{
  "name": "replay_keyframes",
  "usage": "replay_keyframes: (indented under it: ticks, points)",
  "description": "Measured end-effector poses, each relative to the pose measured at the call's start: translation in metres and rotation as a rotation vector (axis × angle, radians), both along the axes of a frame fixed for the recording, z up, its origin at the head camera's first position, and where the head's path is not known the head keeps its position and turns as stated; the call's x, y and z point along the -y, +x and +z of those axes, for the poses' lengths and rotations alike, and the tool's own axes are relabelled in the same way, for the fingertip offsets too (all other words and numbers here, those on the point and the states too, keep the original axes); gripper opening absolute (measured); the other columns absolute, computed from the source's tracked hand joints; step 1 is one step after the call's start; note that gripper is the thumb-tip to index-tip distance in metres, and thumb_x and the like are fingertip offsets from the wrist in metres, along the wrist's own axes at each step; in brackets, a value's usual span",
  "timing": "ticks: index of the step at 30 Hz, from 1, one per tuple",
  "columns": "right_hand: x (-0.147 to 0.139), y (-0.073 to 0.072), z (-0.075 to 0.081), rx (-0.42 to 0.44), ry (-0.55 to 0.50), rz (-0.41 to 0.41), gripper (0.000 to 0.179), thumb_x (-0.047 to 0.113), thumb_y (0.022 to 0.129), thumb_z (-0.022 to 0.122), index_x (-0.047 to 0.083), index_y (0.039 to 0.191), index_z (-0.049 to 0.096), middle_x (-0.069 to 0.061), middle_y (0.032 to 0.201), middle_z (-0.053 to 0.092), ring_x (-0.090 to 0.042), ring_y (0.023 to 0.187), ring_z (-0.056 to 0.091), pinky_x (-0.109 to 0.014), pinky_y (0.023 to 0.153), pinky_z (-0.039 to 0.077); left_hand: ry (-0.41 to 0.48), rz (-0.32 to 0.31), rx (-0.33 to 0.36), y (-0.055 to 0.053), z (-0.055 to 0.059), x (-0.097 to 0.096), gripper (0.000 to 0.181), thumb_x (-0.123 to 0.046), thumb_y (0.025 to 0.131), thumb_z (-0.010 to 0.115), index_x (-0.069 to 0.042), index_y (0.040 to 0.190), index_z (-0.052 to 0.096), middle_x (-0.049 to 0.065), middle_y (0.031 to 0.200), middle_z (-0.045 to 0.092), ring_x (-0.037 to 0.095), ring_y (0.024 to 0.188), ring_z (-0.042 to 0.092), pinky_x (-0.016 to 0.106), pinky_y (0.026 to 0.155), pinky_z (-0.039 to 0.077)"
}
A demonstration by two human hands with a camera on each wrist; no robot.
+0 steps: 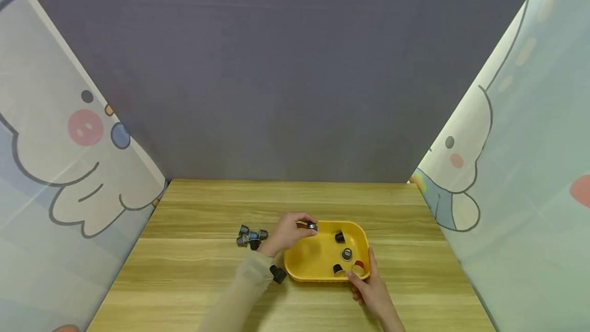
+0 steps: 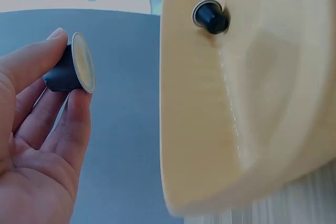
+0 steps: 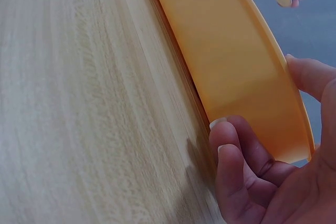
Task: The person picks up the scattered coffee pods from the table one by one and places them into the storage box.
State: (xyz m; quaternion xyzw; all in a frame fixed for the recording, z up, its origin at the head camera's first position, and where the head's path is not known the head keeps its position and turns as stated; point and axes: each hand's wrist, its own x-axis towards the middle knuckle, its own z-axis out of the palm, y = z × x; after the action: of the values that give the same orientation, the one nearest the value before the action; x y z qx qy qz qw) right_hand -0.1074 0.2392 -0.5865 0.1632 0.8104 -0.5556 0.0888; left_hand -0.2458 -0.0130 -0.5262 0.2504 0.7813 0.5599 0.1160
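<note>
My left hand (image 1: 287, 232) pinches a dark coffee capsule (image 2: 62, 71) between thumb and fingertips, above the left back part of a yellow tray (image 1: 306, 263). The capsule's pale foil lid faces the tray in the left wrist view. My right hand (image 1: 374, 291) holds the tray's front right corner, thumb at the rim and fingers curled against the outer wall (image 3: 231, 66). Inside the tray, toward its right side, lie a black capsule (image 1: 339, 237), a grey capsule (image 1: 346, 254), another black capsule (image 1: 338, 269) and a red capsule (image 1: 359, 265).
Several dark and grey capsules (image 1: 244, 230) lie clustered on the wooden table (image 1: 193, 250), left of the tray. A small black object (image 1: 278, 273) is by my left cuff. A grey panel (image 1: 286, 91) rises behind the table, with cartoon-printed sheets on both sides.
</note>
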Motion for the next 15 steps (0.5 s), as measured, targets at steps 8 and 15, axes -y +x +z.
replay_keyframes:
  ticks: [8,15]
  points:
    - [0.0,0.0,0.001,0.003,-0.001,-0.01,0.102,0.041,0.094,0.068,0.028,0.16,-0.009,-0.007,0.069,0.058,-0.018,0.056,0.056,-0.029,0.048,0.048,-0.066,-0.046,-0.046,-0.004,0.001,-0.022,0.019,-0.02,0.09,0.076,-0.018,0.109,0.073,-0.009,0.104,0.068,0.007,0.095,0.065,0.026,0.086,0.054]
    - [0.001,0.0,0.002,0.003,-0.007,-0.007,0.103,0.041,0.094,0.069,0.028,0.16,-0.009,-0.006,0.068,0.058,-0.018,0.055,0.056,-0.029,0.048,0.048,-0.163,-0.105,-0.094,-0.008,-0.001,-0.04,0.019,-0.021,0.089,0.077,-0.016,0.108,0.074,-0.011,0.104,0.068,0.005,0.098,0.063,0.025,0.084,0.053]
